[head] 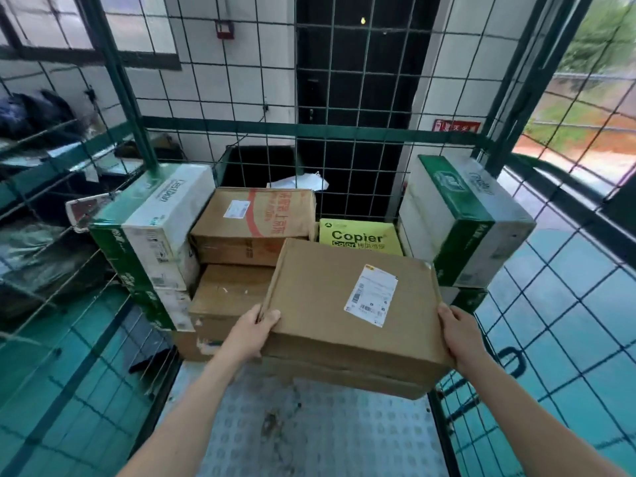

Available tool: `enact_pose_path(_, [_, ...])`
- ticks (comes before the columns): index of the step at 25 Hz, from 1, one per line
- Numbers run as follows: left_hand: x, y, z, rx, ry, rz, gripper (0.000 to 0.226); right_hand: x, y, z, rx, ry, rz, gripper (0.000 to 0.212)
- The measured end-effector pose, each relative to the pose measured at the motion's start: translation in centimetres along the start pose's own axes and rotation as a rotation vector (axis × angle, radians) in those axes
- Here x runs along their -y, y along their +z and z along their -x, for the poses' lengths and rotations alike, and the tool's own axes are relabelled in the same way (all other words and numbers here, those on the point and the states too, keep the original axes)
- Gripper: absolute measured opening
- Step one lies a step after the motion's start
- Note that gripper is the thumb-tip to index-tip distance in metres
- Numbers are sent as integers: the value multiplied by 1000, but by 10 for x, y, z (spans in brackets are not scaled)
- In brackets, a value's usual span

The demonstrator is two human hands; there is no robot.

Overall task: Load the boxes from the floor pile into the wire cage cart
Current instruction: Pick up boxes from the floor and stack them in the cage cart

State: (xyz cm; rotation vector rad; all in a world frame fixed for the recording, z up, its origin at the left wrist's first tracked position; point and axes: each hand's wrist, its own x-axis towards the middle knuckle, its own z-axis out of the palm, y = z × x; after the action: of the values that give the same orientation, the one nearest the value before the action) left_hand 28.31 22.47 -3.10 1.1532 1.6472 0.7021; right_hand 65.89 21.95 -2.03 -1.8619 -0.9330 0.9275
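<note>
I hold a flat brown cardboard box [330, 297] with a white shipping label inside the green wire cage cart [220, 130]. My left hand [253, 333] grips its near left corner, thumb on top. My right hand [459, 335] grips its near right corner. The box hangs tilted above the cart's studded metal floor [309, 435]. Behind it sit stacked brown boxes [251, 228], a yellow Copier box [358, 235], and green-and-white boxes at the left [151, 232] and right [464, 215].
Wire mesh walls close in the cart on the left, back and right. Through the mesh show a teal floor [568, 339], dark bags at the left [31, 115], a black bin [258, 166] and a dark doorway behind.
</note>
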Motion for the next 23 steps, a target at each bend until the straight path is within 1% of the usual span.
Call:
enact_pose_path(2, [-17,19,-19,-12,18,14,48,3,-4,-31,-8,-12,27,35])
enact_pose_path(3, [-24,28,-30,-27,23,35,43,5,-6,-45,4,-20,39,30])
enact_pose_path(4, [-30,37,-40,-26,23,47,43,7,-8,-59,27,-27,48,23])
enact_pose_path(5, [-36,46,-48,-14,20,52,48,9,-11,-70,65,-34,58,22])
enact_pose_path(7, [-41,63,-69,16,12,51,61,12,-17,-90,141,-42,96,41])
enact_pose_path(9, [-49,83,-87,15,-4,55,53,12,-22,-107,164,-32,141,56])
enact_pose_path(11, [-57,93,-96,-12,-5,73,46,8,-22,-115,163,-78,212,62])
enact_pose_path(13, [-61,96,-106,-29,19,86,47,3,-19,-119,178,-157,273,70])
enact_pose_path(14, [-64,95,-109,-36,47,67,50,0,-15,-120,187,-198,307,77])
enact_pose_path(16, [-67,90,-113,-50,94,10,63,-7,-8,-123,215,-273,423,98])
enact_pose_path(18, [-67,86,-114,-42,118,-6,81,-12,-5,-126,295,-339,562,120])
enact_pose_path(19, [-66,84,-115,-38,129,-17,89,-11,-6,-130,337,-367,632,124])
enact_pose_path(20, [-68,82,-116,-30,132,-32,96,-7,-7,-135,357,-392,704,121])
enact_pose_path(21, [-69,82,-120,-20,133,-55,101,-3,-7,-139,353,-411,785,112])
enact_pose_path(23, [-74,87,-125,-4,158,-149,106,9,-1,-146,260,-488,982,88])
